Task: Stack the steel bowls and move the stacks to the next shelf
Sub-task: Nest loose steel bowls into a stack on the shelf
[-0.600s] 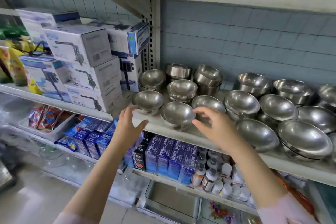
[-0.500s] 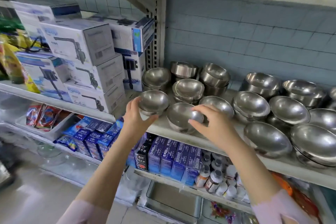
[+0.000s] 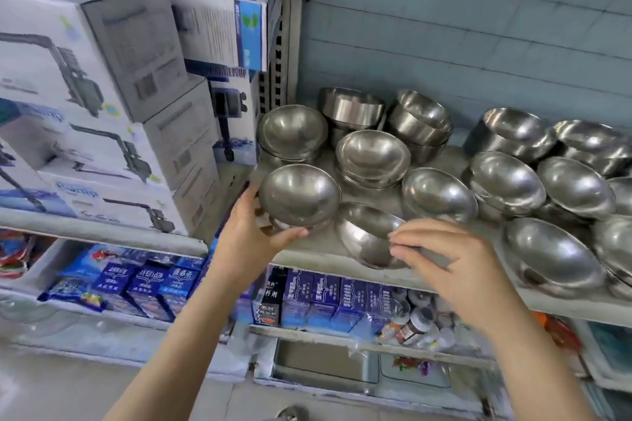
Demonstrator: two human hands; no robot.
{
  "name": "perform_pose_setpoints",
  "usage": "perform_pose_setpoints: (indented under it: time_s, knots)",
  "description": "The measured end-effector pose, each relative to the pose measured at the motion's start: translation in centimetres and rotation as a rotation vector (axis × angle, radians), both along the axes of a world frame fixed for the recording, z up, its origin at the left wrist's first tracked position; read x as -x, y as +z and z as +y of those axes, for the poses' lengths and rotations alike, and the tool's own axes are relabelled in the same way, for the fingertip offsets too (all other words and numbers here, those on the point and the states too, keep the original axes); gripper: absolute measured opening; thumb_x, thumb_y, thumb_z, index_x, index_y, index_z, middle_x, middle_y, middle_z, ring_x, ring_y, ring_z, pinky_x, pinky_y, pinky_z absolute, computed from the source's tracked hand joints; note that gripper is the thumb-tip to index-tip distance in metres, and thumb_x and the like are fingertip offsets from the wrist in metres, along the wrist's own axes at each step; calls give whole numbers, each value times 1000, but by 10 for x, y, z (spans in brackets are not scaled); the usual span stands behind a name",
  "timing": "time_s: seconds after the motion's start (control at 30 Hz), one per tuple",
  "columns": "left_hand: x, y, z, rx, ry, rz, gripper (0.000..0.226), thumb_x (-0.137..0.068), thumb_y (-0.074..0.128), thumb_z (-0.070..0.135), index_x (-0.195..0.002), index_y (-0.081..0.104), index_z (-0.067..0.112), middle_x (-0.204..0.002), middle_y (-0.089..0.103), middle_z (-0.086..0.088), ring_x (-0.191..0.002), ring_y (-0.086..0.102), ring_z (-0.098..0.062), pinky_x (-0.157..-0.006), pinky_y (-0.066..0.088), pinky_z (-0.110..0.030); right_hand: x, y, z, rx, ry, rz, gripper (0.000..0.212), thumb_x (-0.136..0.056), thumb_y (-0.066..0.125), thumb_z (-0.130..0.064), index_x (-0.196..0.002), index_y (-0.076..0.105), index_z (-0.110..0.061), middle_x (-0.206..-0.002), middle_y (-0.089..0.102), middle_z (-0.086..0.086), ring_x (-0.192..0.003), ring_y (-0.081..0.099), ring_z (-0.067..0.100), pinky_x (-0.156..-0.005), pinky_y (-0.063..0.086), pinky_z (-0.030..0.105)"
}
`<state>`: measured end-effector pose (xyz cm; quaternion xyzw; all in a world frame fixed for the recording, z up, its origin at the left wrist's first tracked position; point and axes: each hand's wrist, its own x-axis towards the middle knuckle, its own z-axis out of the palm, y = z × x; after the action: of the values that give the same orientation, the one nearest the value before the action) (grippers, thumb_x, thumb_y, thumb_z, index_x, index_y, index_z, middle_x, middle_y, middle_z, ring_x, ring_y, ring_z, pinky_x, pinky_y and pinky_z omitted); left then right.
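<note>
Gripping 1 steel bowl (image 3: 299,195) at the shelf's (image 3: 321,249) front edge, the left hand (image 3: 253,236) tilts it. The right hand (image 3: 455,263) pinches another bowl (image 3: 366,232); slick rims may slip.

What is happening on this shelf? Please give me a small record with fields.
Left hand: grips a round shiny steel bowl, tilted toward the camera
Right hand: pinches the rim of the neighbouring steel bowl
Shelf: grey board crowded with other steel bowls, some nested
Left of bowls: white printed cartons
</note>
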<state>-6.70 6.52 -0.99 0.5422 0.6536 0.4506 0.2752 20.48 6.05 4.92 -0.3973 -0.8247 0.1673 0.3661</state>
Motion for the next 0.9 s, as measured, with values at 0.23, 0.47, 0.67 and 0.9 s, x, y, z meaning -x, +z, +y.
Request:
perform_pose_setpoints:
  time_s: [0.23,0.47,0.67,0.9]
  knots:
    - [9,7,2,45,-108,56,97,-54,84,54,-138,37,40,-116,54,25,-93,47,22,-75,35,-6,42,33,15,-151,68,-19,18,-88,66,-28,-90,80,-17,-100,73,-14,-92,64,14,-89,46,22]
    - [10,6,1,24,-130,126,108,-45,68,73,-142,37,34,-117,55,25,-88,47,20,-70,36,1,62,-16,45,-125,70,-86,20,-87,67,-30,-90,81,-16,-95,75,-9,-92,61,17,-90,45,17]
    - [13,7,1,32,-161,96,108,-47,68,71,-143,33,34,-121,52,25,-89,41,34,-67,35,4,61,-23,49,-139,54,-55,20,-85,69,-29,-89,81,-14,-93,75,-7,-92,62,16,-91,43,15]
    - [14,6,3,36,-179,95,107,-50,72,66,-143,34,30,-126,53,19,-90,42,34,-67,36,5,59,-39,47,-115,41,-43,18,-87,69,-27,-91,81,-15,-94,75,-7,-95,62,16,-88,49,24]
